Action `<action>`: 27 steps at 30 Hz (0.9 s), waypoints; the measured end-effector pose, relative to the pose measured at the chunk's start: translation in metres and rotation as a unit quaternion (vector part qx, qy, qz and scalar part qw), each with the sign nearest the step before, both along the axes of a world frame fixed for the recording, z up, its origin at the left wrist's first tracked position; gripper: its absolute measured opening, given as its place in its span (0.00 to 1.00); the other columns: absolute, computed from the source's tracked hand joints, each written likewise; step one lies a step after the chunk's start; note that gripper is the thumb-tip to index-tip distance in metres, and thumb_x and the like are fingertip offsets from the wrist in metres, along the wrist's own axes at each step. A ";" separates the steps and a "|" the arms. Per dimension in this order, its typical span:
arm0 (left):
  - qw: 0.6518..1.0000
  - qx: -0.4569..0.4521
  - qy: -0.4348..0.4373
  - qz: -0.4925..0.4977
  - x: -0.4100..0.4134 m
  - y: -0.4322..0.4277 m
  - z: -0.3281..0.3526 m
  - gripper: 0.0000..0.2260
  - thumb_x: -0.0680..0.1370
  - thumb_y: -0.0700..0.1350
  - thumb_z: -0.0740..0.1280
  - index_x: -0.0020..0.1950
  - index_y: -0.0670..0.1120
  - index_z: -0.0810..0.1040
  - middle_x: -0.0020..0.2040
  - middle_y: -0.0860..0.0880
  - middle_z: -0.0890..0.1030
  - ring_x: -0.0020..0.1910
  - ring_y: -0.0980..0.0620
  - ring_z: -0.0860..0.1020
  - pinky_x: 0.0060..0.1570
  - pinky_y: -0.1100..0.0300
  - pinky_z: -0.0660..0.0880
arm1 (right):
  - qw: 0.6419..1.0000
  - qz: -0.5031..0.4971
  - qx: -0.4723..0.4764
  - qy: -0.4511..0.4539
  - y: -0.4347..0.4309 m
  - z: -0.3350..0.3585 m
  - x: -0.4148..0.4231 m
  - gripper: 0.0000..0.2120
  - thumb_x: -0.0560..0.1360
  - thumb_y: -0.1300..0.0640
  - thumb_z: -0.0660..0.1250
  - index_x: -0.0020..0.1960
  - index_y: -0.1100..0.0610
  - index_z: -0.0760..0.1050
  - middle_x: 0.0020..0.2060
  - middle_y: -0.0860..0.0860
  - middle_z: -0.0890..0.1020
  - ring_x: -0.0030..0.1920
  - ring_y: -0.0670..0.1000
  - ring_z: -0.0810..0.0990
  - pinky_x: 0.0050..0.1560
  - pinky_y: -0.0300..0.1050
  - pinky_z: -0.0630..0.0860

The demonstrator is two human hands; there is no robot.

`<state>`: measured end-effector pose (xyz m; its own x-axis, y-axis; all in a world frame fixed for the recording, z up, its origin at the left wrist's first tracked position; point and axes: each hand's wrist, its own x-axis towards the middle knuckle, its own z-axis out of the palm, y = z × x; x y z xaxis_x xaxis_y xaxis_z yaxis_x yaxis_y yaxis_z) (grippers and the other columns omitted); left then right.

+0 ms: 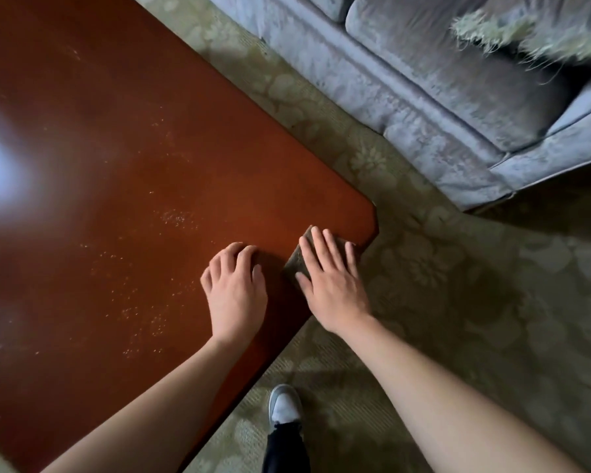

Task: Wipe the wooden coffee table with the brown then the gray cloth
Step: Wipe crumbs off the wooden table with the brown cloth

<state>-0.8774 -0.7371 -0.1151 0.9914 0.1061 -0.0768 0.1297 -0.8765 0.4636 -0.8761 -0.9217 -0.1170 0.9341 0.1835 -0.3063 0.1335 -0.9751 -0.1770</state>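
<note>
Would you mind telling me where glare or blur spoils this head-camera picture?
Head view: a bright reflected glare washes out the coffee table at its left edge; the fringed pillow on the sofa is blurred; straight table edges bow from wide-angle distortion; both hands stay fairly sharp.

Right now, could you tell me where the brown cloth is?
In the head view, the brown cloth lies flat under the right hand at the coffee table corner nearest the sofa, just right of the left hand.
</note>
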 end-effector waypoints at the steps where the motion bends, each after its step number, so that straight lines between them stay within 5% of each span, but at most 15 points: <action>1: 0.999 0.037 -0.004 -0.012 0.001 0.004 -0.006 0.16 0.84 0.48 0.62 0.72 0.49 0.73 0.74 0.47 0.71 0.75 0.44 0.66 0.75 0.43 0.60 | 1.000 0.010 -0.013 -0.008 0.000 -0.007 0.004 0.32 0.86 0.41 0.47 0.86 0.52 0.47 0.85 0.52 0.45 0.85 0.54 0.43 0.83 0.64 0.48; 5: 0.989 0.130 0.019 -0.066 0.002 0.010 -0.020 0.23 0.84 0.51 0.55 0.79 0.48 0.65 0.81 0.43 0.62 0.83 0.44 0.55 0.80 0.38 0.48 | 0.998 -0.007 -0.031 -0.045 -0.009 -0.015 0.056 0.32 0.86 0.41 0.45 0.86 0.53 0.45 0.85 0.53 0.46 0.85 0.54 0.43 0.83 0.62 0.45; 12: 0.987 0.145 0.019 -0.071 0.004 0.011 -0.020 0.24 0.84 0.52 0.56 0.81 0.49 0.65 0.82 0.43 0.61 0.82 0.43 0.55 0.79 0.36 0.51 | 0.988 -0.129 -0.050 -0.068 -0.027 -0.016 0.106 0.33 0.85 0.41 0.45 0.86 0.54 0.49 0.85 0.57 0.50 0.85 0.58 0.49 0.83 0.65 0.49; 20: 0.988 0.130 0.006 -0.089 0.002 0.014 -0.018 0.26 0.82 0.48 0.55 0.81 0.47 0.64 0.82 0.43 0.61 0.83 0.43 0.55 0.78 0.34 0.51 | 0.993 0.101 -0.052 -0.045 -0.014 -0.012 0.020 0.32 0.86 0.42 0.48 0.86 0.53 0.49 0.85 0.54 0.49 0.85 0.55 0.45 0.83 0.64 0.50; 27: 0.995 0.046 -0.055 -0.065 0.002 0.020 -0.018 0.23 0.82 0.45 0.56 0.78 0.46 0.70 0.79 0.46 0.68 0.81 0.45 0.60 0.79 0.38 0.52 | 0.989 -0.114 -0.078 -0.057 0.002 -0.018 0.057 0.33 0.84 0.40 0.40 0.86 0.53 0.46 0.85 0.56 0.48 0.85 0.56 0.46 0.83 0.62 0.47</action>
<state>-0.8755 -0.7173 -0.1329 0.9991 -0.0219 0.0364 -0.0343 -0.9219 0.3859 -0.8186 -0.9196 -0.1348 0.9759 -0.0765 -0.2043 -0.0820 -0.9965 -0.0189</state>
